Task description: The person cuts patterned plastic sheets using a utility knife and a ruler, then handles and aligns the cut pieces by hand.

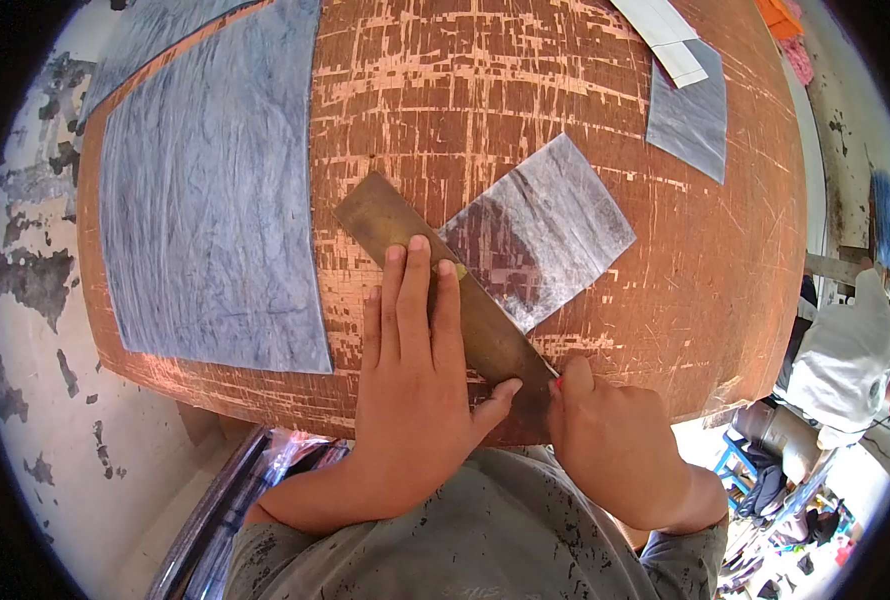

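Observation:
My left hand [410, 375] lies flat with fingers spread on a brown metal straightedge [485, 330], which is set diagonally on the scratched wooden table. Along the straightedge's upper right side is a translucent, marbled grey piece [565, 230], its lower left edge meeting the bar. My right hand [615, 430] is closed around a small tool at the straightedge's lower right edge; only a bit of red shows between the fingers, and the rest of the tool is hidden.
A large grey-blue streaked sheet [215, 220] covers the table's left part. At the upper right, a smaller grey piece [690, 120] lies partly under white strips [670, 45]. The scored tabletop [695, 280] ends close to my body. Rolls [210, 520] stand below left.

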`<state>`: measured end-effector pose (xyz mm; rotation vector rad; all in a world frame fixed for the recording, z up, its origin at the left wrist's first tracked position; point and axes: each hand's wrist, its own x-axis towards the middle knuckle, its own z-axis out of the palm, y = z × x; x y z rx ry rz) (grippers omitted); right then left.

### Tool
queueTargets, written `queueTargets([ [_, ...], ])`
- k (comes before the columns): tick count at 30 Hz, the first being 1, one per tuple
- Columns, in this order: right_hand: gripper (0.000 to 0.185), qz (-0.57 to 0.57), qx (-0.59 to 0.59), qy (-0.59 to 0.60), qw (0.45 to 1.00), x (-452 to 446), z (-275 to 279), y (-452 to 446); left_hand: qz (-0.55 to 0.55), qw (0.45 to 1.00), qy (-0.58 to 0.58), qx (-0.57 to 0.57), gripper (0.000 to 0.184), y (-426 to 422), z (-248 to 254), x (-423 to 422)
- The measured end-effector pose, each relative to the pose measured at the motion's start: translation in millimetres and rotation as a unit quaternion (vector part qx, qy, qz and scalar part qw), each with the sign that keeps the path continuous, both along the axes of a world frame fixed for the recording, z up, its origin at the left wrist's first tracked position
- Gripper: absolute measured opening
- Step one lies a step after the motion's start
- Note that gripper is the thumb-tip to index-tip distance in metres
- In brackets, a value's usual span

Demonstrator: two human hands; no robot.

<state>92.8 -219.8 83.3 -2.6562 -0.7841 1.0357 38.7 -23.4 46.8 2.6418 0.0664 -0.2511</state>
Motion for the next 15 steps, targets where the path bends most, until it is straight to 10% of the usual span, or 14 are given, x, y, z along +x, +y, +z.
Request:
queueTargets([
  [15,0.020,-0.019,0.093,-0.066,0.993,14,-11,17,0.006,1.000,-0.014,-0.021,0.116,2,-5,-2],
])
